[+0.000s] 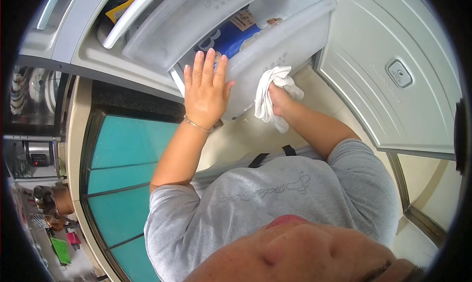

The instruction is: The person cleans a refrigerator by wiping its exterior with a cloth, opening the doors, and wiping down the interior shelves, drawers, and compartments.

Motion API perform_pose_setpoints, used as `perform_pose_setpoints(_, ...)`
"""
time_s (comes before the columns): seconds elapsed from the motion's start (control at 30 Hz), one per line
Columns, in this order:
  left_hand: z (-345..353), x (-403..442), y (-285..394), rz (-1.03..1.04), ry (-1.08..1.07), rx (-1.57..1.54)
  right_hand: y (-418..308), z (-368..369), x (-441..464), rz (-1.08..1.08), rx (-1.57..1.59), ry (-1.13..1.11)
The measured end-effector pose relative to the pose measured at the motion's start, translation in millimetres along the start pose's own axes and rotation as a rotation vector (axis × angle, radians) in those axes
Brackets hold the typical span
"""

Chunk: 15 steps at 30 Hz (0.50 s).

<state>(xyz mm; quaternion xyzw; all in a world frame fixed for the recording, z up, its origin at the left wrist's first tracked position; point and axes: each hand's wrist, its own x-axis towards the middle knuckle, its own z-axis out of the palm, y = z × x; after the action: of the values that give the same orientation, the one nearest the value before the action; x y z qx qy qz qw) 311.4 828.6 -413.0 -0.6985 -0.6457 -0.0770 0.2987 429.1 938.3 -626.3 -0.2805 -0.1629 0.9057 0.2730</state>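
Observation:
My left hand (204,87) is open, its back toward me and its fingers stretched out, over the near left corner of a pulled-out freezer drawer (305,33). Whether the palm touches the drawer is hidden. A bunched white cloth (268,92) is gripped in my right hand (280,100), close to the outside of the drawer's front panel; contact with the panel cannot be made out. Inside the drawer lie a blue package (236,38) and a brown-labelled pack (243,20), partly covered by the drawer's front and my fingers.
A fridge door (393,50) stands open on the right. Above and left, another translucent drawer front (182,21) and a compartment with a yellow package (120,11) show. A teal-panelled cabinet (125,144) is at left, beside a counter with kitchen items. Tiled floor (223,146) lies below.

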Motion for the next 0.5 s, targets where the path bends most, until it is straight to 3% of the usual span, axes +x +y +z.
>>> perform_pose_setpoints(0.2, 8.8, 9.9, -14.5, -0.004, -0.052, 0.129, -22.7, -1.8, 16.7, 0.090, -0.016, -0.071)
perform_pose_setpoints(0.27, 10.7, 17.0, -28.9, 0.033, -0.054, 0.152, -38.0, -3.6, 32.8, 0.022, 0.064, 0.022)
perform_pose_setpoints(0.5, 23.7, 30.9, -63.0, 0.156, -0.074, 0.213, -66.4, -11.9, 52.3, -0.061, 0.185, -0.014)
